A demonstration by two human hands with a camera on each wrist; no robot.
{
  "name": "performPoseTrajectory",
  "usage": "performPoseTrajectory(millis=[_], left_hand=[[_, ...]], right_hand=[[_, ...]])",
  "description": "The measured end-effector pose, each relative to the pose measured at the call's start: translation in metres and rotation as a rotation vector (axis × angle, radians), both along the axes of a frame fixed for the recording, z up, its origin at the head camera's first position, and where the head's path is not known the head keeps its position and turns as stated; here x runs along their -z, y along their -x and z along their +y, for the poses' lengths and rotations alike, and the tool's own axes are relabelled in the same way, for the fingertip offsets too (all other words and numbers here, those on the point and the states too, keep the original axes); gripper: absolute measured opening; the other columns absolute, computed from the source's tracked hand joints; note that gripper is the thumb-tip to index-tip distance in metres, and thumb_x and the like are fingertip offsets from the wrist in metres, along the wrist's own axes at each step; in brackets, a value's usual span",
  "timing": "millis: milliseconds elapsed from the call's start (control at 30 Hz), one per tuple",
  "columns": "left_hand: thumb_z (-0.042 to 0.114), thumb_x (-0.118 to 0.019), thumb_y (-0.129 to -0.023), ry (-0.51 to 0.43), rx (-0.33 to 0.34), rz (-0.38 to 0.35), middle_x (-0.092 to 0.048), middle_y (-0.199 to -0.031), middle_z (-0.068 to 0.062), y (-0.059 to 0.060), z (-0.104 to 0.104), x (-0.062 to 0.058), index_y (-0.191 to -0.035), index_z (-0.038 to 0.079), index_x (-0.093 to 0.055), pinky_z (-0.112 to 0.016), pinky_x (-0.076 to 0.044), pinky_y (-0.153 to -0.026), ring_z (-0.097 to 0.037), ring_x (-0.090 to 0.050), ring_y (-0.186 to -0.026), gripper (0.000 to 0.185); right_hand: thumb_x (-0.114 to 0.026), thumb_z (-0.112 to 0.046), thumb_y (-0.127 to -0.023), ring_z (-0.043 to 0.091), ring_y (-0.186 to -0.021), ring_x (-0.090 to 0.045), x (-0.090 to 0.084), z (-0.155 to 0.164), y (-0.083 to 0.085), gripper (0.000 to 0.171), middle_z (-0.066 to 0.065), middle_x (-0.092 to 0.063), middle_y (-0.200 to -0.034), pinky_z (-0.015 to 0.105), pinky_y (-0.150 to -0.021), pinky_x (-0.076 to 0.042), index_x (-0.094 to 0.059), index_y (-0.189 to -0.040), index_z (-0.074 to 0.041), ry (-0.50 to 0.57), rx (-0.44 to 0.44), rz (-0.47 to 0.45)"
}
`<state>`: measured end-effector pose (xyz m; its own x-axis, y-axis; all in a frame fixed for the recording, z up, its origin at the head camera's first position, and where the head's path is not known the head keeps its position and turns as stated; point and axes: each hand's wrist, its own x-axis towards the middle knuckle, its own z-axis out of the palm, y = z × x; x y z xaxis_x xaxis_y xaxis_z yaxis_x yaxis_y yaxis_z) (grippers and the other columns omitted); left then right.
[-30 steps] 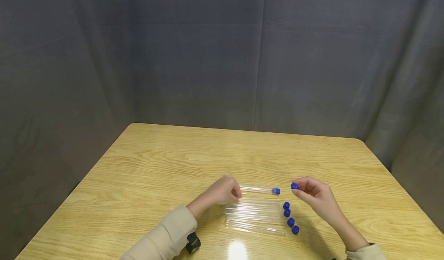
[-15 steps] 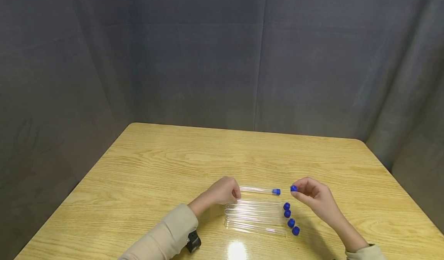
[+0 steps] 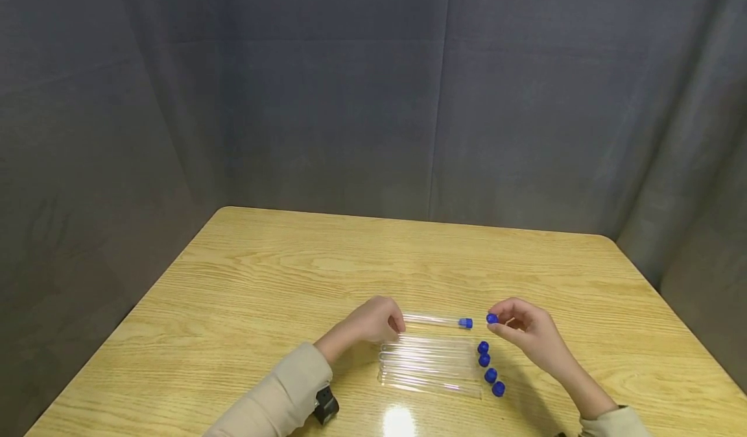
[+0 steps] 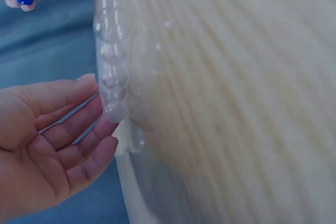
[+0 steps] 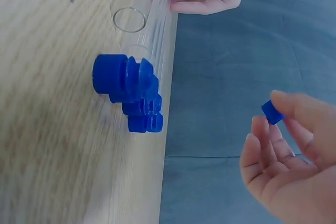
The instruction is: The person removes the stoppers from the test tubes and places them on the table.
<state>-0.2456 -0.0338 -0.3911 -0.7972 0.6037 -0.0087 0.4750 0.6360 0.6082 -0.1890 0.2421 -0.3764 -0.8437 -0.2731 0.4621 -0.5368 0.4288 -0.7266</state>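
My left hand [image 3: 376,320] is at the rounded ends of a row of clear test tubes [image 3: 428,362] lying side by side. Its thumb and fingers seem to pinch the end of the farthest tube in that row; the fingers partly hide the contact. In the air right of the tubes, my right hand [image 3: 528,333] pinches a blue cap [image 3: 492,318] between thumb and fingertips. The right wrist view shows the held cap [image 5: 272,112] apart from any tube. Beyond the row lies one test tube [image 3: 434,320] with a blue cap [image 3: 465,323] in its right end.
Several loose blue caps [image 3: 491,375] lie in a line near the open right ends of the tubes. Everything lies on a wood-grain table [image 3: 280,268], with dark grey curtains [image 3: 327,119] behind and at the sides. A black wrist device [image 3: 325,405] sits under the left sleeve.
My right hand has shifted the held cap slightly left and down, closer to the tubes. The left hand stays nearly still at the tube ends.
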Motion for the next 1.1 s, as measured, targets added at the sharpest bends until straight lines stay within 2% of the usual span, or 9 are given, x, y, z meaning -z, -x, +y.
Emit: performPoseTrajectory(millis=[200, 333, 533, 667, 900, 1100], left_hand=[[-0.001, -0.068, -0.074, -0.071, -0.008, -0.046, -0.061, -0.071, 0.002, 0.004, -0.008, -0.004, -0.080, 0.001, -0.068, -0.019, -0.044, -0.058, -0.006, -0.053, -0.063, 0.006], [0.000, -0.068, -0.076, -0.092, -0.011, -0.048, -0.061, -0.070, 0.002, 0.005, -0.012, -0.006, -0.080, 0.001, -0.068, -0.019, -0.044, -0.057, -0.007, -0.053, -0.063, 0.004], [0.001, -0.068, -0.076, -0.100, -0.004, -0.028, -0.062, -0.072, 0.001, 0.004, -0.015, -0.006, -0.080, 0.001, -0.068, -0.020, -0.044, -0.058, -0.007, -0.054, -0.064, 0.003], [0.002, -0.067, -0.077, -0.098, -0.009, -0.032, -0.062, -0.072, 0.002, 0.004, -0.017, -0.006, -0.080, 0.001, -0.068, -0.020, -0.044, -0.058, -0.007, -0.054, -0.064, 0.004], [0.002, -0.065, -0.078, -0.094, -0.007, -0.027, -0.062, -0.072, 0.002, 0.004, -0.018, -0.005, -0.081, 0.001, -0.069, -0.019, -0.044, -0.058, -0.006, -0.053, -0.063, 0.005], [0.002, -0.064, -0.080, -0.108, -0.011, -0.032, -0.062, -0.072, 0.001, 0.003, -0.018, -0.004, -0.080, 0.001, -0.069, -0.019, -0.044, -0.056, -0.006, -0.053, -0.063, 0.005]], right_hand=[[-0.060, 0.001, -0.083, 0.011, -0.073, -0.058, 0.002, 0.001, 0.008, 0.020, 0.009, -0.063, -0.092, 0.026, -0.059, -0.049, -0.061, -0.103, 0.002, -0.075, -0.006, -0.014], [-0.060, 0.000, -0.083, 0.012, -0.074, -0.058, 0.003, 0.003, 0.014, 0.017, 0.012, -0.063, -0.095, 0.026, -0.060, -0.049, -0.063, -0.100, 0.001, -0.181, 0.004, -0.048], [-0.064, -0.001, -0.080, 0.016, -0.072, -0.057, 0.004, 0.005, 0.022, 0.016, 0.009, -0.064, -0.088, 0.026, -0.060, -0.047, -0.064, -0.095, 0.004, -0.330, 0.027, -0.129], [-0.065, 0.001, -0.077, 0.015, -0.069, -0.056, 0.007, 0.006, 0.026, 0.014, 0.009, -0.064, -0.084, 0.025, -0.058, -0.046, -0.065, -0.091, 0.005, -0.369, 0.023, -0.154], [-0.064, 0.009, -0.074, 0.018, -0.068, -0.057, 0.014, 0.007, 0.034, 0.014, 0.014, -0.065, -0.086, 0.024, -0.057, -0.046, -0.066, -0.087, 0.006, -0.404, -0.042, -0.179], [-0.066, 0.009, -0.073, 0.015, -0.063, -0.056, 0.017, 0.007, 0.036, 0.013, 0.010, -0.064, -0.080, 0.023, -0.053, -0.046, -0.066, -0.086, 0.006, -0.406, -0.091, -0.230]])
